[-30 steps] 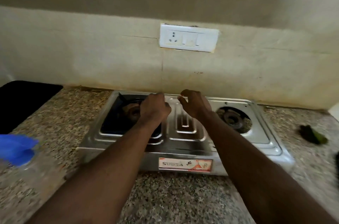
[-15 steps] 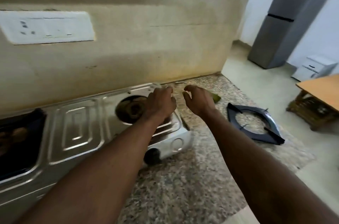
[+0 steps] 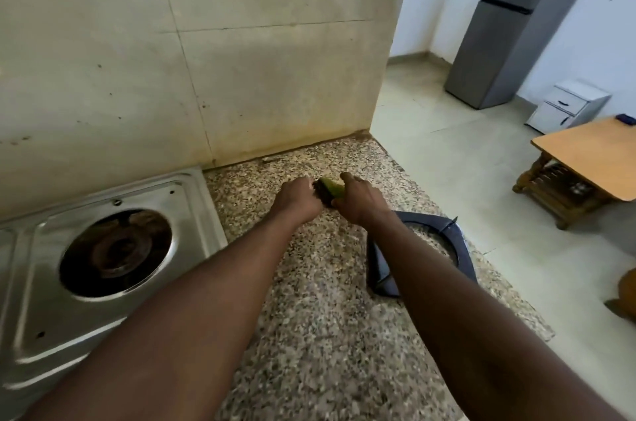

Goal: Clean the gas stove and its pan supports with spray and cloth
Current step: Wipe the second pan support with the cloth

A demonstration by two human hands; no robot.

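No readable text, label, brand, number or sign in view. Shiny stainless-steel gas stove top [image 3: 192, 203], left of left hand [image 3: 297, 202]: no legible marking. Green-and-dark scrub pad [image 3: 332, 189], held between left hand and right hand [image 3: 361, 203]: no print legible. Tall grey fridge [image 3: 509, 24], far right beyond right hand: no legible badge.
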